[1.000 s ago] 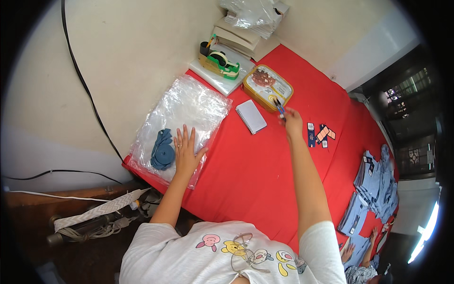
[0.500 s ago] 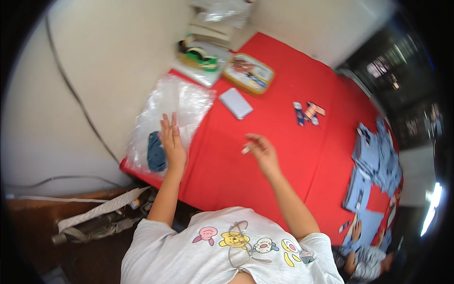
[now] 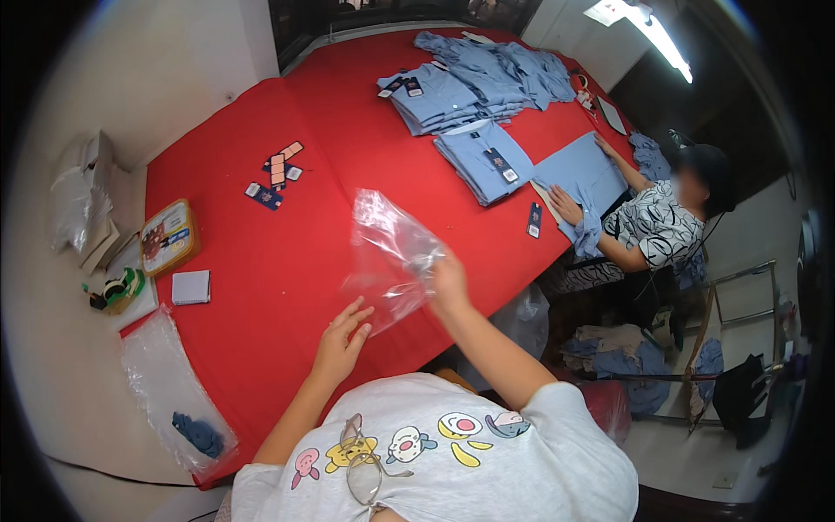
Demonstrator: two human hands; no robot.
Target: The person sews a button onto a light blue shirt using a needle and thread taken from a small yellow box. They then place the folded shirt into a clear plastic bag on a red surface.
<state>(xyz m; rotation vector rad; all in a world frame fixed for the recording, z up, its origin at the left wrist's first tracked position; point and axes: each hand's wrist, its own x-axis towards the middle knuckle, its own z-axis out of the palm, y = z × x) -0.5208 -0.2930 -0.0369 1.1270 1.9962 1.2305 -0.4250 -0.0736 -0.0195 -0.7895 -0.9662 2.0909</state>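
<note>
My right hand [image 3: 449, 283] grips a clear plastic bag [image 3: 384, 228] by its bunched right side, above the red-covered table [image 3: 287, 235]. The bag hangs crumpled and see-through in front of me. My left hand [image 3: 341, 341] is open at its lower left, fingers stretched out and the tips close to the film; I cannot tell if they touch it. Farther left, a stack of clear plastic bags [image 3: 156, 361] lies along the table edge with a dark blue cloth bundle [image 3: 198, 435] on it.
Folded blue shirts [image 3: 483, 161] with tags and a looser blue pile [image 3: 522, 74] lie far right. A co-worker [image 3: 665, 217] handles a blue shirt [image 3: 583, 170] there. Leftward are tags [image 3: 278, 170], a yellow-rimmed tub [image 3: 170, 237], a white pad [image 3: 190, 287] and a tape dispenser [image 3: 117, 291].
My view has swung right, bringing the shirts and co-worker in fully. My right hand, earlier with a small white thing at its fingers, now holds a clear bag. My left hand has left the bag stack.
</note>
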